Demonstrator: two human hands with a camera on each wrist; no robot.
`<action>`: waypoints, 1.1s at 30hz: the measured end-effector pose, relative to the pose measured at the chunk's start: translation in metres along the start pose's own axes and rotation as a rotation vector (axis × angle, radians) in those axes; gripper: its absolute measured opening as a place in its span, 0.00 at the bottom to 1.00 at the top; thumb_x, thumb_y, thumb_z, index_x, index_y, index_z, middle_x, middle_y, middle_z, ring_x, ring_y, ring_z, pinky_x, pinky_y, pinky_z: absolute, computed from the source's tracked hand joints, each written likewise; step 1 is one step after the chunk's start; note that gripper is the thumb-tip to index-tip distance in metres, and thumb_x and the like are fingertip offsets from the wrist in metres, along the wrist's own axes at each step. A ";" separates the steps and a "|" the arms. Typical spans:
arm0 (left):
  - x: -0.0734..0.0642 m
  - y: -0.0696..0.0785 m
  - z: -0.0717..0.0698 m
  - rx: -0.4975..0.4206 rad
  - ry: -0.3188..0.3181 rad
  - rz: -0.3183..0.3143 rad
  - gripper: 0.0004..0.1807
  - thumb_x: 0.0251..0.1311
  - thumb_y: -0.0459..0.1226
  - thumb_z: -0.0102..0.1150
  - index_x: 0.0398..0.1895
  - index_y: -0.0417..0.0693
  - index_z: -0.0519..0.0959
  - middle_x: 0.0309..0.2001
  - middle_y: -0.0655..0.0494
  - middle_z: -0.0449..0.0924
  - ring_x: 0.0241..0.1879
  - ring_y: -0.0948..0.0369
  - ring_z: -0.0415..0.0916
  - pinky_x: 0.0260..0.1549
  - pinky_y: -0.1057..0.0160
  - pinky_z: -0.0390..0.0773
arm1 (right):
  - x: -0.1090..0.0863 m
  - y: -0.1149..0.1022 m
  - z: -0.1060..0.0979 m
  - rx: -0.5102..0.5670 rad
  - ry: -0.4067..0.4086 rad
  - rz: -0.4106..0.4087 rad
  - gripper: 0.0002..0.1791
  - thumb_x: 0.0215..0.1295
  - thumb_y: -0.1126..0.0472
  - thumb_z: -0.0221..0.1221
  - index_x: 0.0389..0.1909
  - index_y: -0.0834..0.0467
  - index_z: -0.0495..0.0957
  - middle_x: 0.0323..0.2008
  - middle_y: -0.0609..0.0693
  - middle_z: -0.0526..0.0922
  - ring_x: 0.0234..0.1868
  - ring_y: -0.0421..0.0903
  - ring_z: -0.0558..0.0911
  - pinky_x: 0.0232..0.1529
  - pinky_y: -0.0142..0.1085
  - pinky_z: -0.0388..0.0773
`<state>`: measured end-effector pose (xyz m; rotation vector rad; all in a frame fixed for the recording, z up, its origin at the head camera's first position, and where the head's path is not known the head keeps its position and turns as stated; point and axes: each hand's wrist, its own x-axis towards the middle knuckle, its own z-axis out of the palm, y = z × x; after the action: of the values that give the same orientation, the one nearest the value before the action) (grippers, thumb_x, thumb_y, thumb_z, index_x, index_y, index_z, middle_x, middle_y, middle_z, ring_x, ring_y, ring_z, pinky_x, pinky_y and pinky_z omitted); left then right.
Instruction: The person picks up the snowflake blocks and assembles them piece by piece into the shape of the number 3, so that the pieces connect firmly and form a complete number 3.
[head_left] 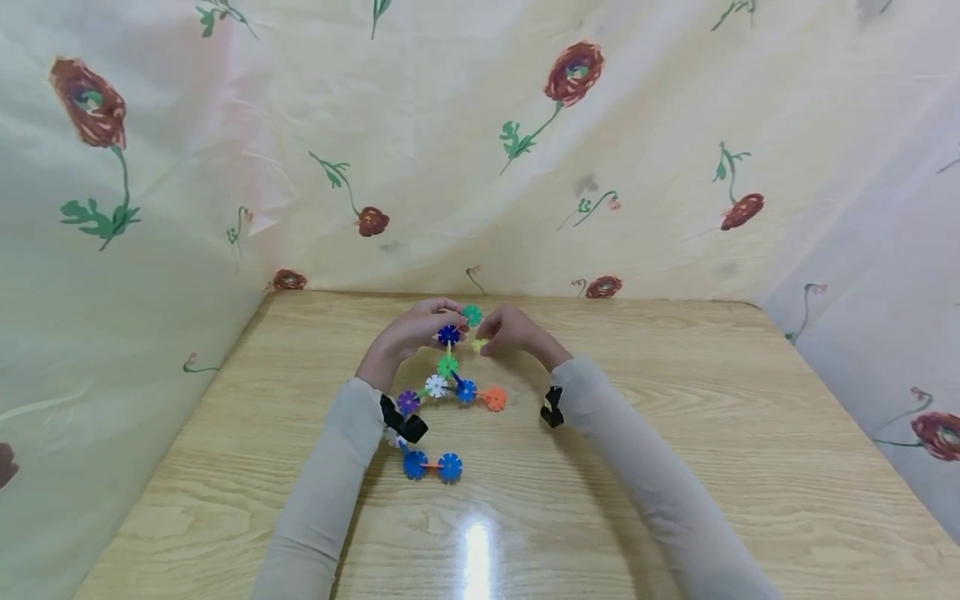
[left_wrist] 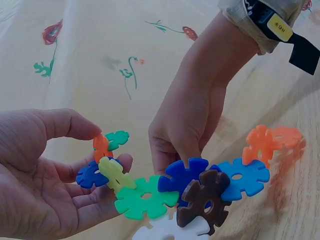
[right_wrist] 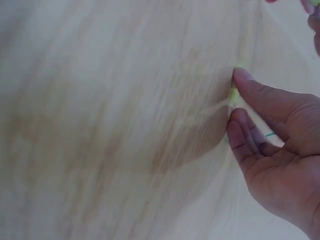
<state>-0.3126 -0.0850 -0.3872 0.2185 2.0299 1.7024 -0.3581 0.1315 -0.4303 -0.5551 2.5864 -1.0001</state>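
Observation:
A chain of slotted plastic snowflake discs, linked edge to edge in many colours, runs from the left hand point(head_left: 411, 330) back over the table. In the left wrist view the thumb and fingers pinch an orange disc point(left_wrist: 101, 147), which joins a green disc point(left_wrist: 118, 140) and a dark blue disc point(left_wrist: 92, 175). Further along come a pale yellow disc point(left_wrist: 116, 175), a larger-looking green disc point(left_wrist: 145, 198) and a brown disc point(left_wrist: 204, 201). Close by on the right, the right hand point(head_left: 517, 330) pinches a yellow disc point(right_wrist: 233, 95) between thumb and fingertips.
One branch of the chain ends in an orange disc point(head_left: 495, 399). Another bends under the left wrist to a blue disc point(head_left: 450, 467) nearer the front. Wood-grain table point(head_left: 675, 400) lies below, with a flowered cloth point(head_left: 435, 142) behind and at both sides.

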 end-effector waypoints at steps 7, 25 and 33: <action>0.000 -0.001 0.001 0.018 -0.003 -0.005 0.22 0.74 0.39 0.53 0.67 0.41 0.70 0.61 0.37 0.77 0.55 0.50 0.79 0.54 0.51 0.80 | -0.012 -0.001 0.003 0.085 0.023 -0.016 0.14 0.52 0.72 0.74 0.39 0.66 0.83 0.31 0.52 0.81 0.34 0.44 0.76 0.35 0.30 0.75; 0.006 -0.005 0.005 -0.003 -0.028 0.013 0.17 0.74 0.38 0.52 0.62 0.41 0.70 0.57 0.40 0.78 0.54 0.50 0.80 0.55 0.49 0.81 | -0.043 0.002 -0.003 0.544 0.136 0.012 0.16 0.63 0.68 0.68 0.50 0.69 0.81 0.33 0.46 0.86 0.41 0.51 0.86 0.57 0.54 0.82; 0.006 -0.005 0.004 -0.006 -0.024 0.017 0.16 0.74 0.38 0.52 0.61 0.42 0.71 0.53 0.43 0.79 0.52 0.49 0.81 0.56 0.47 0.80 | -0.044 -0.003 -0.005 0.620 0.187 0.015 0.15 0.64 0.65 0.69 0.47 0.69 0.79 0.29 0.43 0.85 0.38 0.48 0.86 0.60 0.55 0.79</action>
<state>-0.3152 -0.0804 -0.3943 0.2541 2.0111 1.7077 -0.3216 0.1527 -0.4184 -0.2830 2.2296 -1.8134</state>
